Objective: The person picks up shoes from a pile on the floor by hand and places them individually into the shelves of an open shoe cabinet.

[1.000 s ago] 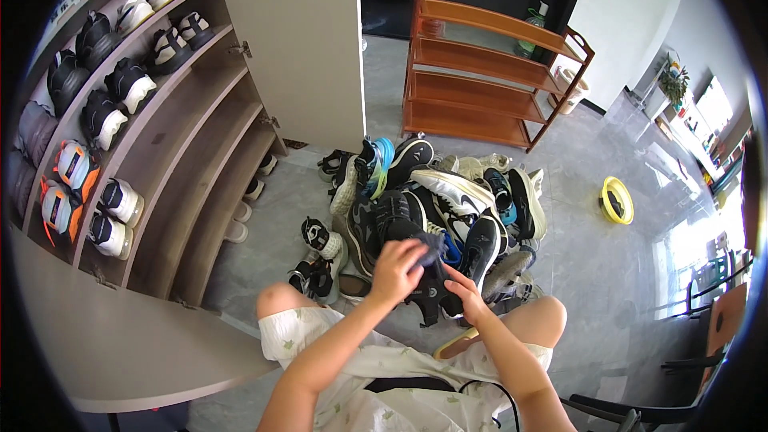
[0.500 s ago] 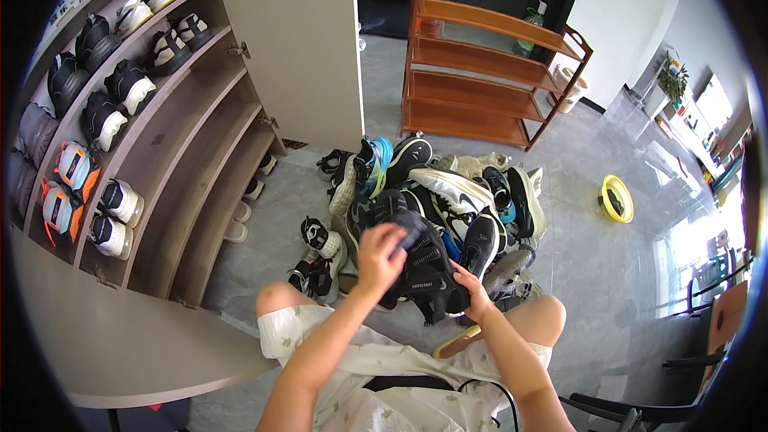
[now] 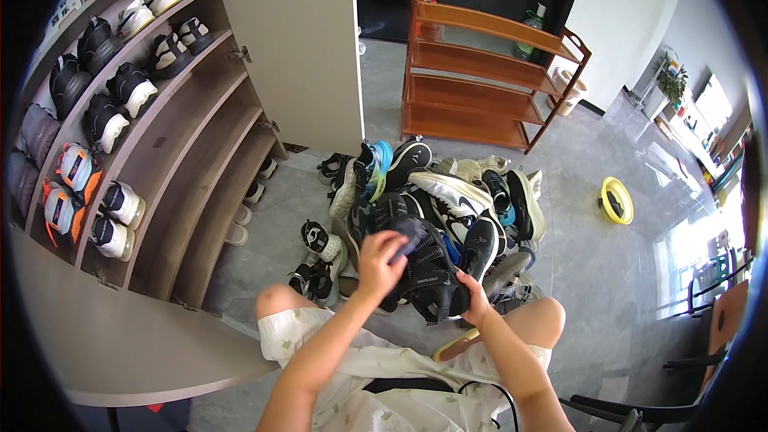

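Note:
A black sneaker (image 3: 428, 268) is held low over the shoe pile, its heel end toward me. My right hand (image 3: 474, 296) grips it on its right side, with fingers closed around the heel edge. My left hand (image 3: 382, 260) is closed on a dark grey cloth-like piece (image 3: 410, 234), pressed against the sneaker's upper; blur hides what exactly it is. Around them lies the heap of mixed shoes: a white and black sneaker (image 3: 453, 194), a blue sneaker (image 3: 374, 166), and a black sneaker with a white sole (image 3: 482, 245). The sneaker hides some of the pile's near side.
A shoe cabinet (image 3: 192, 142) with its door (image 3: 292, 48) swung open stands at the left, several pairs of shoes on its shelves. Beyond the pile is a brown wooden rack (image 3: 472, 90). A yellow basin (image 3: 627, 206) with something dark inside sits on the floor to the right.
My left hand and the dark cloth-like piece have shifted slightly over the sneaker. The sneaker is tilted a little differently, still in my right hand.

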Available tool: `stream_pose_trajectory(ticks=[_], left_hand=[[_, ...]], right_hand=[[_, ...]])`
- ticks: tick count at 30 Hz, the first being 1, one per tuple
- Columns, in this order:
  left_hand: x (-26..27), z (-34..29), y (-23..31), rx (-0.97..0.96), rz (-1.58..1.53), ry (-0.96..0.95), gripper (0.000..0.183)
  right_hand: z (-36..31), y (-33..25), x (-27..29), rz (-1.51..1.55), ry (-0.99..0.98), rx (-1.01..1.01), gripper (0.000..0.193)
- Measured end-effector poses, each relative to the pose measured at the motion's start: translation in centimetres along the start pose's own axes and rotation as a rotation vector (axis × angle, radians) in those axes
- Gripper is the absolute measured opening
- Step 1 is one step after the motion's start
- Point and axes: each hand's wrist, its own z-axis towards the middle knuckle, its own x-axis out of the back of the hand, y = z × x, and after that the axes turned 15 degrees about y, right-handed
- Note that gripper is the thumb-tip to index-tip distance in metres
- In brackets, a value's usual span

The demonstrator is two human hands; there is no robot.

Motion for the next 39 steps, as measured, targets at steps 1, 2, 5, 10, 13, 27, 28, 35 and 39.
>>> stream_pose_trajectory(ticks=[1, 2, 5, 10, 13, 27, 28, 35, 39], left_hand=[[0.2, 0.8, -1.0, 0.012, 0.064, 0.08, 0.037], [0.4, 1.5, -1.8, 0.017, 0.128, 0.137, 0.034], [0.3, 1.2, -2.4, 0.075, 0.088, 0.086, 0.034], [-0.3, -1.3, 0.6, -0.012, -0.112, -0.131, 0.045], [0.1, 0.3, -0.8, -0.006, 0.039, 0.057, 0.038], [-0.1, 0.3, -0.4, 0.314, -0.129, 0.168, 0.029], [0.1, 0.7, -0.9, 0.352, -0.113, 0.18, 0.028], [-1.1, -3.0, 2.7, 0.32, -0.34, -0.069, 0.033], [-0.7, -3.1, 3.2, 0.365, -0.327, -0.135, 0.032]], right_hand=[[0.1, 0.1, 0.3, -0.001, -0.001, 0.002, 0.05], [0.1, 0.3, 0.8, 0.041, -0.006, -0.073, 0.051], [0.1, 0.9, 0.5, 0.037, -0.102, -0.062, 0.054], [0.5, 0.5, 0.6, -0.005, -0.079, -0.001, 0.059], [1.0, 0.7, 1.5, 0.033, -0.056, -0.063, 0.054], [1.3, 0.9, 1.7, 0.313, -0.171, -0.143, 0.048], [0.9, 0.9, 1.1, 0.312, -0.172, -0.146, 0.048], [2.2, 1.5, 1.2, 0.239, 0.149, -0.198, 0.049], [3.0, 1.6, 1.9, 0.251, 0.098, -0.187, 0.049]])
